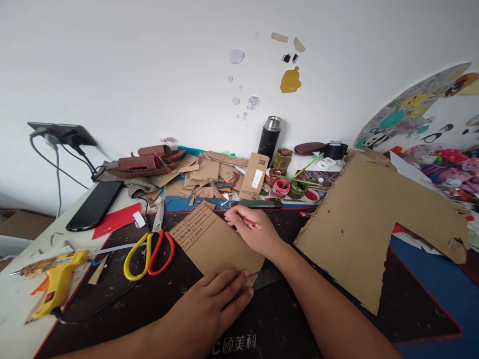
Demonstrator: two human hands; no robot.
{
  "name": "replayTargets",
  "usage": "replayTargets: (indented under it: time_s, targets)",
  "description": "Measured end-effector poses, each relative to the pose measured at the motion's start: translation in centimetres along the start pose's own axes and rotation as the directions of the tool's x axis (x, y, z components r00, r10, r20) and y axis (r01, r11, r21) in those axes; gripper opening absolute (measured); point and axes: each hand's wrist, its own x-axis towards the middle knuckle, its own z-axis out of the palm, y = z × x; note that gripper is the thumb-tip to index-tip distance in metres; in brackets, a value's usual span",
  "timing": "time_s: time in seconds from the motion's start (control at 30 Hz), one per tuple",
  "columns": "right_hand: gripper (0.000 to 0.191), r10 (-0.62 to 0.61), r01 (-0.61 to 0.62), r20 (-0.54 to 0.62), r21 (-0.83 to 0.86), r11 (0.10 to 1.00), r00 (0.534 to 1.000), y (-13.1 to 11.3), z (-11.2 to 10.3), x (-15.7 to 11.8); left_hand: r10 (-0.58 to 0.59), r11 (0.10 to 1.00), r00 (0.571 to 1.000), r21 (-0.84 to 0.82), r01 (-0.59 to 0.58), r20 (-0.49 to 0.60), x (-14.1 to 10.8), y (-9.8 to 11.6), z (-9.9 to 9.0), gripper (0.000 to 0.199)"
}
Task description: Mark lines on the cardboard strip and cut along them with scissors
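A printed piece of brown cardboard [213,242] lies at an angle on the dark mat. My right hand [250,229] is closed around a red pencil [252,224] over the cardboard's upper right edge. Flat across the lower edge rests my left hand [215,304], fingers stretched out. A dark straight strip [267,278], perhaps a ruler, pokes out beside its fingertips; the rest of it is hidden. Left of the cardboard are scissors [149,254] with one yellow and one red handle. Behind my right hand lies a dark green utility knife [258,204].
A yellow hot glue gun [62,281] lies at left, its cord on the mat. A black phone [95,205] is behind it. Cardboard scraps [205,172], paint jars [281,188] and a black thermos [269,139] line the wall. A large cardboard sheet [352,224] covers the right side.
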Motion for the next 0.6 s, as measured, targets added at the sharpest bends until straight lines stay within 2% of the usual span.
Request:
replayTargets:
  time_s: [0.17, 0.4, 0.6]
  targets:
    - [0.033, 0.001, -0.001, 0.016, -0.009, 1.000, 1.000, 0.0, 0.0, 0.1, 0.054, 0.998, 0.997, -0.042, -0.056, -0.061, 1.6, -1.4, -0.4, 0.047]
    - [0.036, 0.011, -0.011, -0.053, -0.003, 1.000, 0.999, 0.2, 0.2, 0.1, 0.044, 0.999, 0.999, 0.029, -0.043, -0.029, 4.4, -1.4, -0.1, 0.046]
    - [0.040, 0.089, -0.076, -0.121, 0.103, 0.992, 0.989, 0.3, 0.1, 0.2, 0.004, 0.999, 1.000, -0.048, -0.004, -0.011, 7.1, -1.9, 0.2, 0.043]
